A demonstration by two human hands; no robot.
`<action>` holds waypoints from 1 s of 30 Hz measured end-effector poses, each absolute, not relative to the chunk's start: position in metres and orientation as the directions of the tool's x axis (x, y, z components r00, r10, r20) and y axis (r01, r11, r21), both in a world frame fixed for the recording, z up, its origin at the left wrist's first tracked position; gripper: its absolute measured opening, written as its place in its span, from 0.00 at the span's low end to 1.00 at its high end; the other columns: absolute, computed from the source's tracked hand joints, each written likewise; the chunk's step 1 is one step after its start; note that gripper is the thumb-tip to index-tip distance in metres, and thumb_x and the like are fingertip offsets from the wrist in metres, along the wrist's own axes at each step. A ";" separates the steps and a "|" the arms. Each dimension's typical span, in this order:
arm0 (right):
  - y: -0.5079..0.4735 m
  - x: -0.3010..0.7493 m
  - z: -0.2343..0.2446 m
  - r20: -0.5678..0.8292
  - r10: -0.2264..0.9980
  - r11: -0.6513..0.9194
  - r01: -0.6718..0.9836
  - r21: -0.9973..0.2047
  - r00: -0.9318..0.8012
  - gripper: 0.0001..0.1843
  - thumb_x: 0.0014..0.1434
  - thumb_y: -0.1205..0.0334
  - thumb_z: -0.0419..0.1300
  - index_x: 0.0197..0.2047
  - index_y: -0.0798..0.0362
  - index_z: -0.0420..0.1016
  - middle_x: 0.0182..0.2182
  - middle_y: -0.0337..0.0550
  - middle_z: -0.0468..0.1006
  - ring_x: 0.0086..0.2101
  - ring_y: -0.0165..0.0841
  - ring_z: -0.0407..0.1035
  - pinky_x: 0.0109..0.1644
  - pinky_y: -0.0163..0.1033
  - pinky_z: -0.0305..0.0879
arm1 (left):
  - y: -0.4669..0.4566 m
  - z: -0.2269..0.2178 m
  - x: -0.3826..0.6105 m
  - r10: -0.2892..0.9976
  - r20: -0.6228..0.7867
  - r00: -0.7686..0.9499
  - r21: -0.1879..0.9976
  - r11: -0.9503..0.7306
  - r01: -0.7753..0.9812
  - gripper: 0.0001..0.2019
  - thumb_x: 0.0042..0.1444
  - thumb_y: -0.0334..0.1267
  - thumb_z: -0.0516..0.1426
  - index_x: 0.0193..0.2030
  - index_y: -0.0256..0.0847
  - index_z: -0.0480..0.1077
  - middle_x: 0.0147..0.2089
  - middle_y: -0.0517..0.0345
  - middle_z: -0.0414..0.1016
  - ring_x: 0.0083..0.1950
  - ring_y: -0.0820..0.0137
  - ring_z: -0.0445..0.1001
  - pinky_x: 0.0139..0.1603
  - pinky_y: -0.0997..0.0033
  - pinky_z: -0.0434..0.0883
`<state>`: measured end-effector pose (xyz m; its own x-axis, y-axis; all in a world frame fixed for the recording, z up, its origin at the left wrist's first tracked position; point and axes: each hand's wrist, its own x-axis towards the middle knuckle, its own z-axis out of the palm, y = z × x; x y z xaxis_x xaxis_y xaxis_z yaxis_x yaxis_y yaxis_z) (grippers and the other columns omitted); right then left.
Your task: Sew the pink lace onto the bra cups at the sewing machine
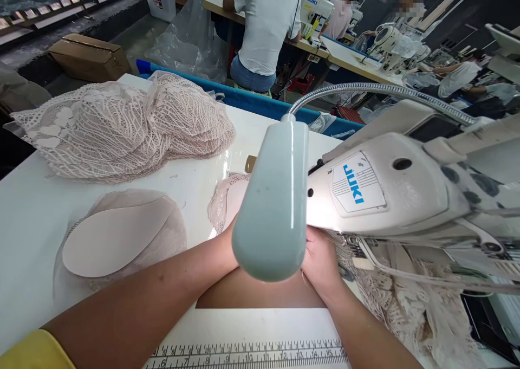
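Note:
My left hand (pixel 230 245) reaches in from the lower left, and its fingers are hidden behind the grey-green lamp head (pixel 270 212). My right hand (pixel 320 258) lies on the other side of the lamp, close under the head of the white sewing machine (pixel 398 179); its fingertips are covered too. What either hand holds cannot be made out. Just beyond my left hand, a beige lace piece with a smooth pad (pixel 232 198) shows partly from behind the lamp. A flat brown sheet (pixel 260 292) lies below both hands.
Stacked lace cups (pixel 122 125) fill the table's far left. Nearer lies a beige foam pad (pixel 116 239) on sheer fabric. A printed ruler (pixel 247 354) runs along the front. Lace pieces (pixel 406 293) are heaped at right. A seated person (pixel 266 27) works beyond the table.

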<state>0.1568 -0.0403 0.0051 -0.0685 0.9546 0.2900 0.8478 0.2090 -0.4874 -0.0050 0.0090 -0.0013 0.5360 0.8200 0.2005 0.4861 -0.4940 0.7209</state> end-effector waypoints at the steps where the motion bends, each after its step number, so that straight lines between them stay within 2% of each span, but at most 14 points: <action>1: -0.040 0.157 0.005 0.288 0.955 0.207 0.848 -0.488 -0.067 0.15 0.59 0.56 0.53 0.35 0.50 0.80 0.25 0.43 0.81 0.27 0.37 0.72 0.31 0.38 0.68 | 0.009 -0.002 -0.005 0.818 0.202 0.539 0.716 -0.499 0.488 0.12 0.57 0.33 0.49 0.24 0.41 0.66 0.26 0.56 0.70 0.29 0.68 0.69 0.31 0.69 0.67; 15: -0.041 0.157 0.005 0.271 0.960 0.197 0.853 -0.484 -0.068 0.15 0.60 0.56 0.53 0.37 0.51 0.80 0.25 0.43 0.81 0.25 0.37 0.71 0.32 0.38 0.67 | 0.008 0.010 -0.006 0.810 0.148 0.567 0.687 -0.497 0.531 0.11 0.57 0.32 0.49 0.26 0.37 0.68 0.28 0.54 0.71 0.31 0.68 0.70 0.35 0.70 0.67; 26: -0.041 0.158 0.004 0.222 0.975 0.148 0.841 -0.521 -0.035 0.18 0.60 0.53 0.53 0.39 0.52 0.81 0.26 0.44 0.81 0.26 0.37 0.71 0.33 0.39 0.67 | 0.007 0.009 -0.005 0.816 0.155 0.558 0.687 -0.494 0.533 0.11 0.57 0.30 0.49 0.26 0.36 0.68 0.27 0.56 0.70 0.30 0.71 0.69 0.36 0.73 0.67; 30: -0.042 0.158 0.004 0.222 0.974 0.154 0.853 -0.498 -0.046 0.17 0.60 0.54 0.52 0.39 0.52 0.80 0.26 0.44 0.81 0.25 0.37 0.71 0.33 0.39 0.67 | 0.008 0.008 -0.004 0.816 0.161 0.555 0.697 -0.492 0.522 0.11 0.57 0.30 0.50 0.25 0.36 0.68 0.27 0.56 0.70 0.30 0.71 0.69 0.36 0.73 0.66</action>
<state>0.1576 -0.0417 0.0044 -0.0458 0.9739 0.2222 0.8532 0.1538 -0.4983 -0.0044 0.0078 0.0083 0.5546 0.8164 0.1611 0.5217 -0.4919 0.6971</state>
